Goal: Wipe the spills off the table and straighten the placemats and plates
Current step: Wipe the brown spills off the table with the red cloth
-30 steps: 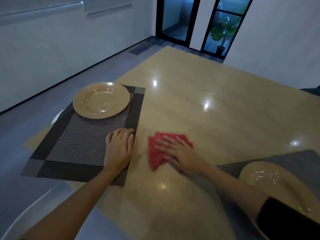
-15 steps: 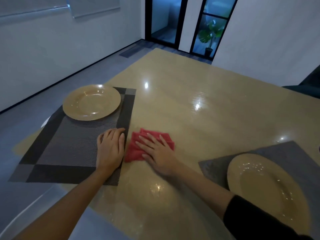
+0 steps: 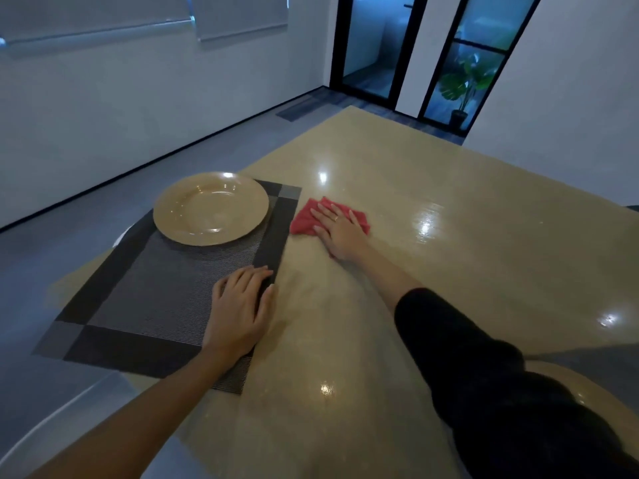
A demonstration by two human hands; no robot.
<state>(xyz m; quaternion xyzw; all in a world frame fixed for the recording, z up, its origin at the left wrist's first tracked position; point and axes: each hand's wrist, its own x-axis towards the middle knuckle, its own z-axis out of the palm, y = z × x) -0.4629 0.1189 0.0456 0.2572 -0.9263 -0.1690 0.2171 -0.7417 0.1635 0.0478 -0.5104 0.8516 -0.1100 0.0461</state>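
- Fingers [image 3: 323, 211] of the right hand [image 3: 337, 229] are spread out flat on top of a red cloth [image 3: 307, 221], pressing it onto the table [image 3: 449, 236] rather than gripping it
- that cloth sits just beside the far right corner of the placemat [image 3: 166, 295], pretty much touching its edge from what I can see
- left hand [image 3: 238, 309] is also flat, palm down, fingers together and relaxed, resting on the right border of the placemat, with the thumb hanging over onto the bare tabletop, not clutching anything
- placemat is dark with a woven grey middle, and it lies skewed, with its left side hanging past the table edge
- 1 tan plate [image 3: 211, 207] sits on the far end of the mat, off-centre, its rim overlapping the mat's far edge
- right arm wears a black sleeve [image 3: 484, 375], and it covers most of a 2nd plate [image 3: 594, 402] at the lower right, only a sliver of rim shows
- tabletop is glossy with a few light reflections, I can't make out any actual spill
- potted plant [image 3: 463, 88] behind the glass door way at the back
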